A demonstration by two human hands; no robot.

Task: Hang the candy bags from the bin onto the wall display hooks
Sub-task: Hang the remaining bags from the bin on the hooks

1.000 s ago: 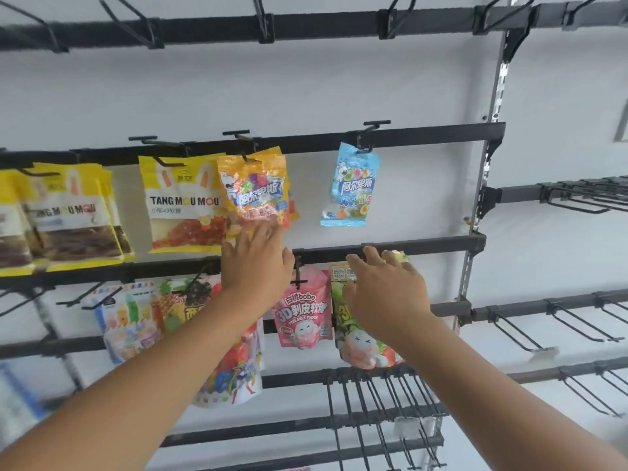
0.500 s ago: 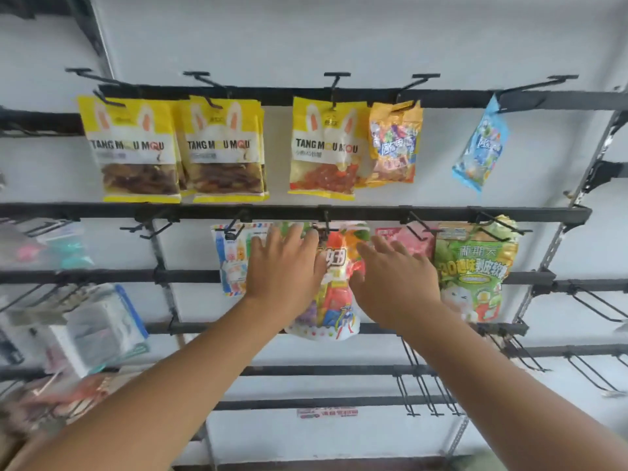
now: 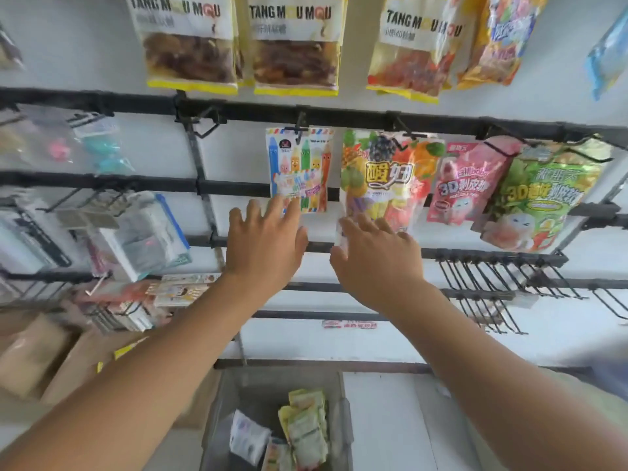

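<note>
Hands both open, fingers straight, holding nothing: left hand [image 3: 266,246] fingertips overlap the lower edge of the crayon-print bag [image 3: 299,164], right hand [image 3: 377,260] sits at the bottom of the fruit-print bag [image 3: 384,175]; actual contact unclear. Both bags hang on hooks [image 3: 300,125] off the black rail [image 3: 356,115], beside a pink bag [image 3: 465,185] and a green bag [image 3: 543,195]. Bin [image 3: 265,385] below holds more candy bags [image 3: 307,426].
</note>
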